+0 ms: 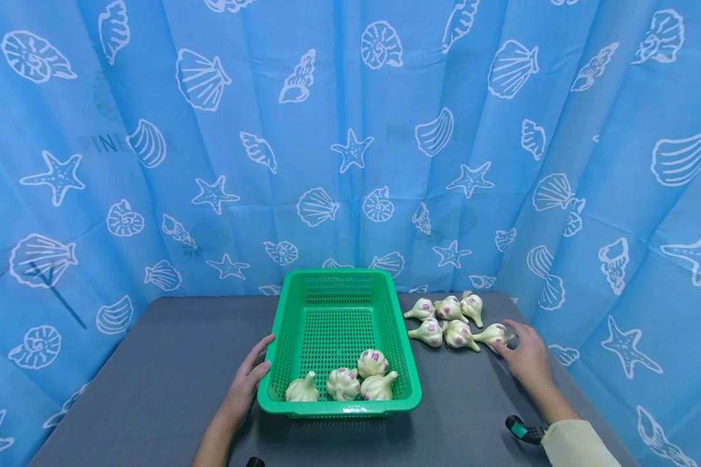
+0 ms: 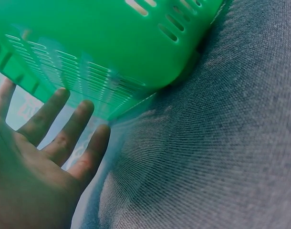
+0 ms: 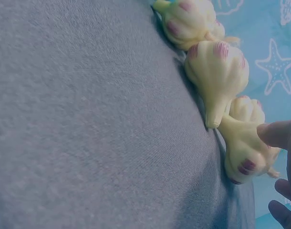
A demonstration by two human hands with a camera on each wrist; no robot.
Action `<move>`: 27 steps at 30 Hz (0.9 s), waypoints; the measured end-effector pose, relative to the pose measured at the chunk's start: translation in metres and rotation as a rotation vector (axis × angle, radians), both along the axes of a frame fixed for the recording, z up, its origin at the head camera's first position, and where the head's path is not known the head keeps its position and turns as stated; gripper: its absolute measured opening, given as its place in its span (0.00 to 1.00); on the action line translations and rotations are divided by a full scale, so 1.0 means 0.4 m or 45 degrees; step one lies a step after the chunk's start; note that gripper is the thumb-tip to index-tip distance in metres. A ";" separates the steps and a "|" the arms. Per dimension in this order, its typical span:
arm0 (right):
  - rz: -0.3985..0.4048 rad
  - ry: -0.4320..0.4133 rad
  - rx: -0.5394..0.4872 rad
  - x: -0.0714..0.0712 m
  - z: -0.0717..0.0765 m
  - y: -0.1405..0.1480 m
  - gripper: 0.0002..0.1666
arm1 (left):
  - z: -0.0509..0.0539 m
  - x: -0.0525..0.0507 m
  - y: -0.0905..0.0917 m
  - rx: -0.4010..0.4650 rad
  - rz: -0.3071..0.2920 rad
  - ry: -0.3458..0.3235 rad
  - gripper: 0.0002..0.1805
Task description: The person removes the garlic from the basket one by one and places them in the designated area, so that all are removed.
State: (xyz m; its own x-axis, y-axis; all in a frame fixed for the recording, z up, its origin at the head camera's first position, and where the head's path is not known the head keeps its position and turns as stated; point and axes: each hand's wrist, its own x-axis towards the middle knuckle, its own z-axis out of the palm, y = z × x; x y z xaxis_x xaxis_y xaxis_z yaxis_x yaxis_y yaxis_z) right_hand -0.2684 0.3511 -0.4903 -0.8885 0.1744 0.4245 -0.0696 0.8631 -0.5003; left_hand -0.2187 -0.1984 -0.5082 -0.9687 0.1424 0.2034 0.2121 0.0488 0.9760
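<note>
Right hand, digits spread, at rounded cream-and-purple garlic bulb right of green rectangular plastic basket; lifting could roll neighbouring bulb by its neck; left hand, fingers loose, might let basket slide

Your left fingers are resting at the left rim of the green basket, and four garlic bulbs are sitting along its near end, one apart from the other three. Over right, your right fingers are bracketing a single bulb on the grey counter, five more bulbs clustering just beside it. Behind, a blue seashell-print curtain is hanging.
</note>
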 end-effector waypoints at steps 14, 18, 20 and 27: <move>0.056 0.160 -0.048 0.042 0.028 -0.050 0.27 | -0.001 0.000 0.003 -0.003 0.024 -0.015 0.27; 0.128 0.249 -0.070 0.054 0.047 -0.083 0.26 | 0.001 0.001 0.004 -0.005 0.022 -0.012 0.27; 0.150 0.268 -0.075 0.060 0.056 -0.102 0.26 | 0.000 0.001 0.004 -0.008 0.020 -0.006 0.27; 0.227 0.304 -0.159 0.072 0.076 -0.158 0.26 | -0.003 0.001 0.002 -0.017 0.018 0.011 0.27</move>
State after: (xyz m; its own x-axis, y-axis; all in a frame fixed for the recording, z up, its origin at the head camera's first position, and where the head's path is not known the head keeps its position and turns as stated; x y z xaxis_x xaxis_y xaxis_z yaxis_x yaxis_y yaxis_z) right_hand -0.2395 0.2878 -0.4597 -0.7878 0.0889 0.6095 -0.3423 0.7594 -0.5533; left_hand -0.2185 -0.1975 -0.5092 -0.9688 0.1312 0.2103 0.2200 0.0649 0.9733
